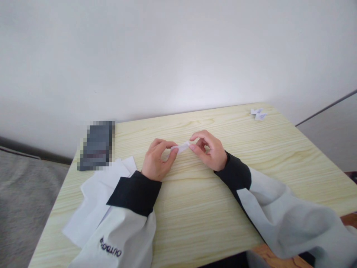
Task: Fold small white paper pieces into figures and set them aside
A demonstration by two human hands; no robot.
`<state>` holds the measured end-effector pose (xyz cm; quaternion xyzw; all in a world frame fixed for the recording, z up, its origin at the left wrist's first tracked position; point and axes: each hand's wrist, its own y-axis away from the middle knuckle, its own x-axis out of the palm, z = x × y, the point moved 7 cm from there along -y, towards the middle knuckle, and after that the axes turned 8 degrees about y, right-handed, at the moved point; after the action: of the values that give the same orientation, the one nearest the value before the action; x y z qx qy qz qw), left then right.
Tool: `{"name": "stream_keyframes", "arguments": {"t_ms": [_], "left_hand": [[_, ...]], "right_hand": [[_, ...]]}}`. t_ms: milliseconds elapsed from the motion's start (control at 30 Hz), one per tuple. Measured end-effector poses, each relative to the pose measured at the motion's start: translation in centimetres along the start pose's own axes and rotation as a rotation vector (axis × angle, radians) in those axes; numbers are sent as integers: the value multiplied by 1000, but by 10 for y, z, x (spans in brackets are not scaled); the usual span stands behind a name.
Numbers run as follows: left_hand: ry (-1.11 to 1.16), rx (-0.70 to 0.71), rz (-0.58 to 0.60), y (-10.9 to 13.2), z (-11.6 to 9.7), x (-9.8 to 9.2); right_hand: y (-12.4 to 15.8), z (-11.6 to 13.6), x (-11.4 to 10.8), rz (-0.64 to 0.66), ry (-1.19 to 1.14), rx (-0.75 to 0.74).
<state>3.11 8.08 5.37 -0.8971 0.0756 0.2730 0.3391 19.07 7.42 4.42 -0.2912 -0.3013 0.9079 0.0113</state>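
Observation:
A narrow folded strip of white paper (183, 147) is held just above the middle of the wooden table. My left hand (158, 158) pinches its left end between thumb and forefinger. At the strip's right end is my right hand (209, 149), thumb and forefinger curled around the tip in a pinch. Under and beside my left forearm lie several loose white paper sheets (96, 193), partly covered by the sleeve.
A dark flat object (97, 146), blurred out by pixels, lies at the table's back left. Small folded paper pieces (260, 115) sit near the back right corner. Behind the light wooden table (195, 223) rises a white wall (178, 56).

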Motion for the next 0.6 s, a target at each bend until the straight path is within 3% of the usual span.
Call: {"name": "stream_keyframes", "arguments": {"t_ms": [300,600], "left_hand": [[11,-66,19,2,4,3],[60,-119,49,3,4,6]], "right_hand": [[3,12,-1,-72,119,-227],[6,11,2,-80,186,-231]]}}
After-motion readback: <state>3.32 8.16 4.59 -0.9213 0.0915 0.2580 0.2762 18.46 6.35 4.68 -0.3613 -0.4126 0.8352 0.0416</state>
